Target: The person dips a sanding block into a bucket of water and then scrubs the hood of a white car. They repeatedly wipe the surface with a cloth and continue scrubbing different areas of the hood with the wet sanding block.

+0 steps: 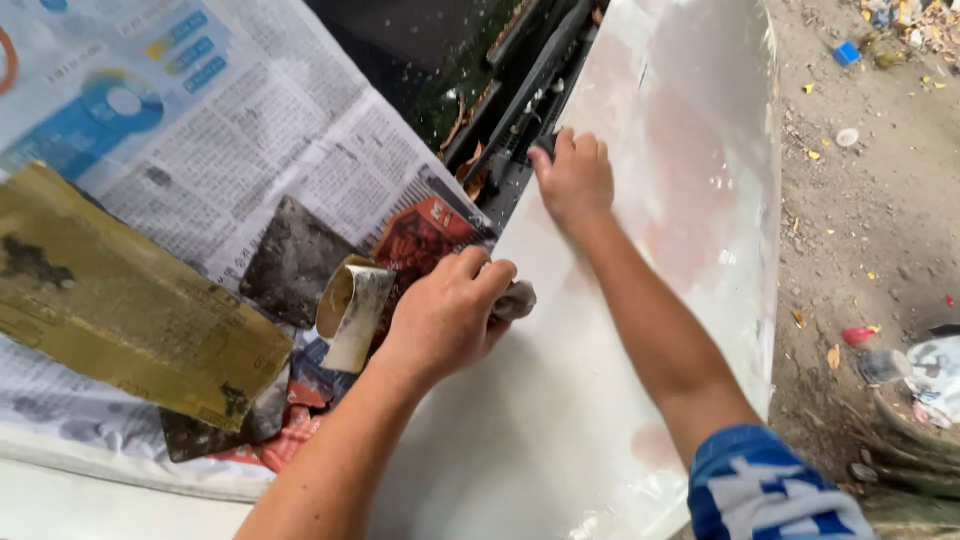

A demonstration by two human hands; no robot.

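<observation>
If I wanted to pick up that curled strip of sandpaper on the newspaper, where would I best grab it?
Probably by the rolled upper end of the curled sandpaper strip, pinching from above: the curl stands off the newspaper, while its lower end lies flat, close by the left hand.

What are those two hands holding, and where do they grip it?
The left hand clutches a small grey pad by one end, against the white panel. The right hand grips the panel's top edge.

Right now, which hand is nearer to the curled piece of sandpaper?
The left. The left hand is just beside the curled sandpaper, to its right; the right hand rests farther away on the white panel.
</observation>
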